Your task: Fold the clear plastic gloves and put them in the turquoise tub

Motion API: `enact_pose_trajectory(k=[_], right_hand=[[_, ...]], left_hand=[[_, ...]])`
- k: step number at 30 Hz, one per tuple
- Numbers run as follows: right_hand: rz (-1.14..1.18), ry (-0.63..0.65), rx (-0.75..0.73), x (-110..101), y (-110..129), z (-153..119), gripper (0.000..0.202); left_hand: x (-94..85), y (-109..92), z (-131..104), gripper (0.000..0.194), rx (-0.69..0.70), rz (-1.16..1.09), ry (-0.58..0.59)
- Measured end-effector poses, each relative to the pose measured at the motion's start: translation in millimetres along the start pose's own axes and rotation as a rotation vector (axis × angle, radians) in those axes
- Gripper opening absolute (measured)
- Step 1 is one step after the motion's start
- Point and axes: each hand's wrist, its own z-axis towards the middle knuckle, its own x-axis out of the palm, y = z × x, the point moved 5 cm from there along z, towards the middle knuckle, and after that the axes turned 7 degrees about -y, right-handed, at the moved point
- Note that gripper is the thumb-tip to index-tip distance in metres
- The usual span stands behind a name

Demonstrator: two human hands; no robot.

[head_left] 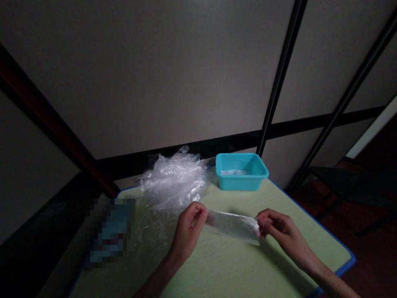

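A thin folded piece of clear plastic is stretched between my two hands above the table. My left hand pinches its left end between thumb and fingers. At the other end, my right hand is closed on the plastic, which looks crumpled there. Behind my left hand lies a loose heap of clear plastic, thin and shiny, with a rounded, finger-like tip at its top. A turquoise basin stands beyond the held piece, with something flat and whitish on its bottom.
The pale green table has a blue edge and stands against light panels with dark frames. A blurred-out bluish item lies at the table's left side. To the right, a dark chair-like shape stands on reddish floor.
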Motion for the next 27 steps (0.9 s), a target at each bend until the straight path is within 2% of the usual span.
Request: enact_pose_trajectory(k=[3,6,13,17,19,21,24,27], right_hand=[[0.152,0.025,0.141,7,-1,-2,0.027],[0.248,0.046,0.264,11,-12,-4,0.028],[0.203,0.061,0.542,12,-55,-16,0.032],[0.108,0.123,0.584,9,-71,-25,0.034],[0.044,0.121,0.528,0,-73,-25,0.033],[-0.047,0.080,0.400,-11,-69,-20,0.028],[-0.291,0.035,0.128,-20,-52,-4,0.020],[-0.576,0.053,-0.143,-7,-35,13,0.030]], left_hand=[[2.2,-7,14,0.017,-0.034,-0.022,0.020],[11.8,-5,30,0.016,-0.029,0.035,0.078],[60.0,39,57,0.013,0.061,0.232,0.334],[83.4,45,64,0.004,0.155,0.338,0.413],[84.5,40,65,0.011,0.203,0.373,0.403],[76.5,34,64,0.016,0.234,0.407,0.369],[52.3,32,51,0.020,0.248,0.461,0.299],[27.3,37,29,0.023,0.245,0.503,0.240]])
